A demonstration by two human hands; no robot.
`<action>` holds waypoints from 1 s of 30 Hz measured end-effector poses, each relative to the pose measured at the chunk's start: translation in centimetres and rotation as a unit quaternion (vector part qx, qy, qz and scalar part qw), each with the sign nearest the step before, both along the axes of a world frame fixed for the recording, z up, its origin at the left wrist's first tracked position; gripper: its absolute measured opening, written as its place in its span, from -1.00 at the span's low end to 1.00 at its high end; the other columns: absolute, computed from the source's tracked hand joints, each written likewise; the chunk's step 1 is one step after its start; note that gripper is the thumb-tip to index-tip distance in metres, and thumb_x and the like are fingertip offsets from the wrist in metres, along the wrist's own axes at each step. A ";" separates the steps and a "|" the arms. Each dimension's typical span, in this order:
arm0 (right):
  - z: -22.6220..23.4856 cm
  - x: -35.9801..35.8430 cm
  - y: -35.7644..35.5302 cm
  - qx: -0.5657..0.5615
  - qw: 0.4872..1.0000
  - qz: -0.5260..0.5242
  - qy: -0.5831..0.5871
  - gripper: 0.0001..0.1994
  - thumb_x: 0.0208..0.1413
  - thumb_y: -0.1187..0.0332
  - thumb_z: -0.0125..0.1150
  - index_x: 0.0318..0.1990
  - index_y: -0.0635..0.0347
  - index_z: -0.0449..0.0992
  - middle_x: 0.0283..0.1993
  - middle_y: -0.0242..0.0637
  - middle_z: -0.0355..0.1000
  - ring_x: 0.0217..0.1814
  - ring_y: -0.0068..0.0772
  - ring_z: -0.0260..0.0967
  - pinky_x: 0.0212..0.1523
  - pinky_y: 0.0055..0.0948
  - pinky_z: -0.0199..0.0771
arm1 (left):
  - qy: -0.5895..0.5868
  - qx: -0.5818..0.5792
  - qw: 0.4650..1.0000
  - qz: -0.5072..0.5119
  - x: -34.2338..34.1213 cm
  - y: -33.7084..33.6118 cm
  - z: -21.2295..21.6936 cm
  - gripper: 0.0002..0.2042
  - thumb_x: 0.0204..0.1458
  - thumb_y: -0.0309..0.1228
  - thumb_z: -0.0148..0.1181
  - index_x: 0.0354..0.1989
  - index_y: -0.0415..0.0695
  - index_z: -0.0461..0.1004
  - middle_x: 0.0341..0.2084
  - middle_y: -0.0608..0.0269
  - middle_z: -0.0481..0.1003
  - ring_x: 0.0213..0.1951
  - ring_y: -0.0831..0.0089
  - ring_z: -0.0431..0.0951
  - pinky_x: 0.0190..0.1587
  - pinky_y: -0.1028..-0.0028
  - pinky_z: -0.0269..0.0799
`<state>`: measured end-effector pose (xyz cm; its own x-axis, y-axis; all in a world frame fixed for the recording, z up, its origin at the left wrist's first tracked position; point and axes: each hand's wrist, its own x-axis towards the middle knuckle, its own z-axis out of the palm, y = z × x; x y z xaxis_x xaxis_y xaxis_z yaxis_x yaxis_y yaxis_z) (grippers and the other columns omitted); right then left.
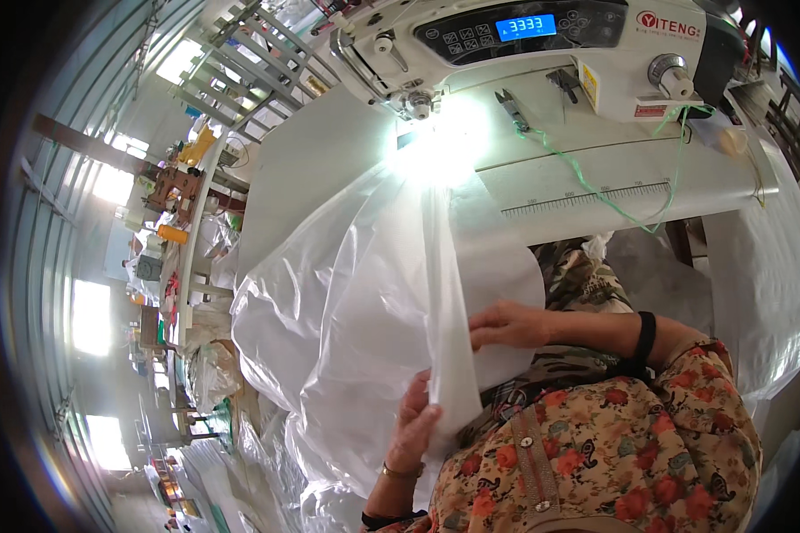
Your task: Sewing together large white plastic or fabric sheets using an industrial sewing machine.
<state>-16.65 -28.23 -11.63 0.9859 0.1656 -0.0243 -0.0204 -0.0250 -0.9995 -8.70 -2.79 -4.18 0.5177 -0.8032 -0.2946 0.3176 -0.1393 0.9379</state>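
White plastic sheeting (347, 355): center of the frame, running from the sewing machine's lit needle area at upper center down to the lap, a long fold at its right.
Left hand (415, 416): lower center, thumb and fingers pinching the fold.
Right hand (514, 326): right of center, apart from the left, fingertips at the fold's edge; cannot tell whether they grip.
Sewing machine (533, 40): top of the frame.
Thread snips (511, 110): upper center-right, near green thread (575, 166).

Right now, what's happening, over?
Left hand gripping shiny white plastic-like sheet; right hand at its fold. It reaches white sewing machine. Loose green string lies rightward.
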 end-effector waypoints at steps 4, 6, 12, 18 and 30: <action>0.3 -0.3 2.9 0.162 0.980 0.111 0.015 -0.60 0.36 0.12 -0.02 0.02 0.31 0.53 -0.19 -0.22 0.56 -0.12 -0.47 0.49 -0.06 -0.42 0.49 | -0.275 0.177 0.934 -0.142 0.4 -0.4 2.4 -0.41 0.03 -0.32 0.36 0.21 -0.25 0.29 -0.03 -0.02 0.51 0.02 0.17 0.53 0.05 0.29 0.42; 0.5 -0.4 3.5 0.163 0.979 0.103 0.059 -0.59 0.36 0.11 -0.02 0.00 0.32 0.53 -0.20 -0.25 0.55 -0.13 -0.50 0.47 -0.07 -0.43 0.49 | -0.287 0.234 0.921 -0.122 0.7 -0.3 3.1 -0.42 0.02 -0.28 0.37 0.18 -0.25 0.32 -0.05 -0.10 0.51 0.02 0.06 0.53 0.02 0.28 0.43; 1.5 -0.4 3.8 0.161 0.985 -0.058 0.017 -0.56 0.35 0.08 0.00 -0.07 0.36 0.53 -0.25 -0.31 0.51 -0.23 -0.54 0.41 -0.11 -0.47 0.47 | -0.357 0.163 0.912 -0.122 0.8 -0.1 1.3 -0.31 0.14 0.15 0.11 0.18 -0.26 0.34 0.15 -0.20 0.36 0.15 -0.04 0.43 0.08 0.19 0.39; 0.3 -0.1 5.7 0.199 0.976 -0.083 0.022 -0.52 0.30 0.03 0.06 -0.23 0.40 0.57 -0.42 -0.34 0.47 -0.36 -0.51 0.38 -0.24 -0.44 0.43 | -0.404 0.138 0.898 -0.108 2.4 0.7 -1.3 -0.12 0.14 0.39 -0.25 0.30 -0.22 0.27 0.33 -0.15 0.18 0.39 -0.08 0.12 0.29 0.13 0.21; 3.9 -0.9 6.1 -0.037 0.989 -0.052 -0.131 -0.69 0.32 0.21 0.01 -0.23 0.32 0.51 -0.39 -0.09 0.49 -0.39 -0.25 0.51 -0.30 -0.26 0.45 | -0.631 0.456 0.628 -0.015 8.6 3.3 -5.4 -0.18 0.04 -0.05 0.31 0.41 -0.15 0.09 0.45 -0.25 -0.23 0.45 -0.16 -0.14 0.35 0.00 0.07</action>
